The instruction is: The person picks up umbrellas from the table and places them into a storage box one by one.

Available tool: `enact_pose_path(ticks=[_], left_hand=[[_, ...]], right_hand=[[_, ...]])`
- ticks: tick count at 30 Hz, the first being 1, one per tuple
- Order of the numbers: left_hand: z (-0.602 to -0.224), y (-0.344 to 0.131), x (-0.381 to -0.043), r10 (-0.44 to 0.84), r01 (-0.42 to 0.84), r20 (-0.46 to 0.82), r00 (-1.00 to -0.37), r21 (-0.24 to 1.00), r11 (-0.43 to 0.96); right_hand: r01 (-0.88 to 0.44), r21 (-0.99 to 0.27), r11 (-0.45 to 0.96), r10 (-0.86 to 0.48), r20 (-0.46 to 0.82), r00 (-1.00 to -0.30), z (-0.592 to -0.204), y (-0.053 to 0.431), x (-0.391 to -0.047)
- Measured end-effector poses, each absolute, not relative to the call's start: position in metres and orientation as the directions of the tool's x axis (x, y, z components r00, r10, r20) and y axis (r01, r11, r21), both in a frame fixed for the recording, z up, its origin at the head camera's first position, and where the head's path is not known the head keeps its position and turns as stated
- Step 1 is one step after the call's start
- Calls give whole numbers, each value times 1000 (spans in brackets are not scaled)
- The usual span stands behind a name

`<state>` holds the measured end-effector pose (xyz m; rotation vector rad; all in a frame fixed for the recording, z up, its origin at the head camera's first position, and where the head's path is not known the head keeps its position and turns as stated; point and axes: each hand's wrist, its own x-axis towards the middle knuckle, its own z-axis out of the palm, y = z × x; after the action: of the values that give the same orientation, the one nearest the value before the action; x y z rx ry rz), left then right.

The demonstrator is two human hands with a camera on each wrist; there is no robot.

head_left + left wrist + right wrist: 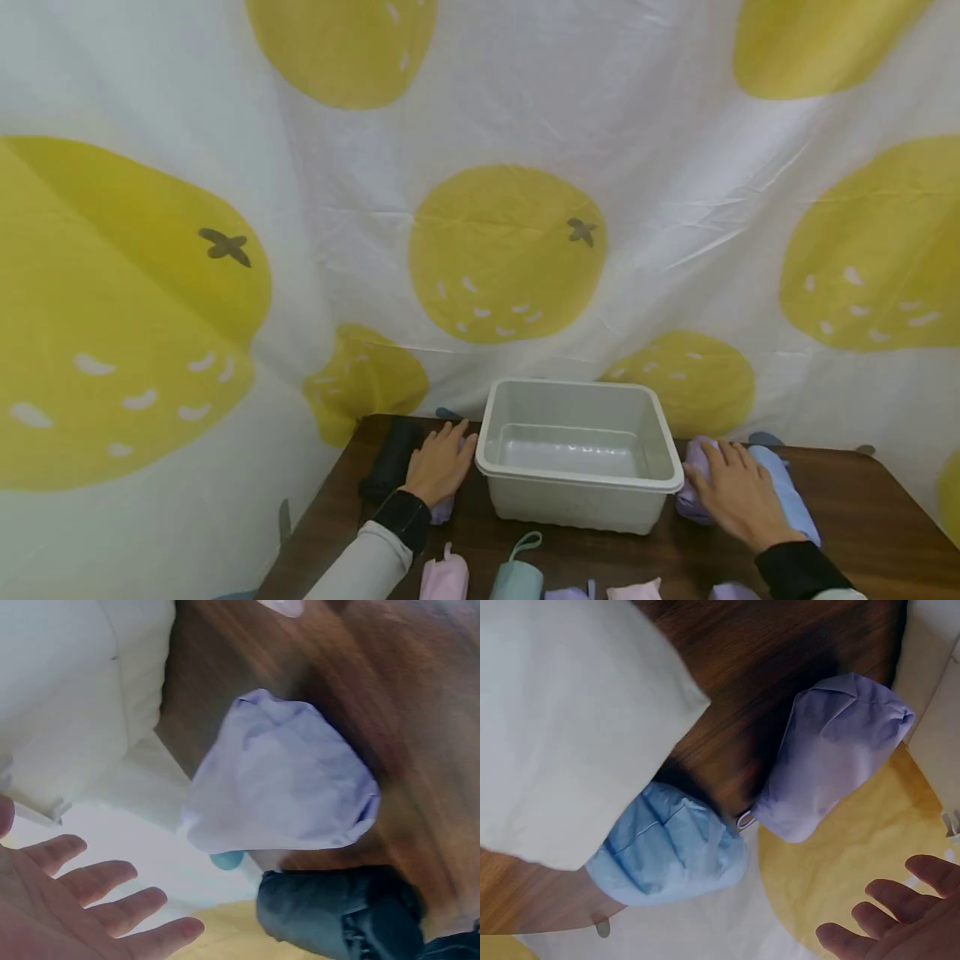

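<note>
My left hand hovers over a lavender cloth bundle, fingers spread, left of a white plastic bin. In the left wrist view its fingers show straight and hold nothing. A black rolled bundle lies just left of that hand. Right of the bin, my right hand is over a second lavender bundle and a light blue one. The right wrist view has its fingers extended, apart from both bundles. The purple bundle there has a small loop at one end.
Along the front edge of the head view lie a pink bundle, a teal one with a loop, a pale pink one and purple pieces. The brown wooden table meets a lemon-print curtain behind the bin.
</note>
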<state>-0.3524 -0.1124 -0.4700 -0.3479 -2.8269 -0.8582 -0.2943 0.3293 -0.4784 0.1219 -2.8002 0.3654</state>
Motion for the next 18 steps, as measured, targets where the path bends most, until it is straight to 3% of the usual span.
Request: enact_pose_path(ticks=[11, 18], left_hand=[[-460, -92, -362, 184, 305, 257, -949, 595, 743], [-461, -85, -362, 239, 349, 254, -937, 697, 626]], right_hand=[[-110, -247, 963, -25, 326, -945, -477, 333, -293], [-117, -240, 964, -29, 344, -938, -479, 337, -291]])
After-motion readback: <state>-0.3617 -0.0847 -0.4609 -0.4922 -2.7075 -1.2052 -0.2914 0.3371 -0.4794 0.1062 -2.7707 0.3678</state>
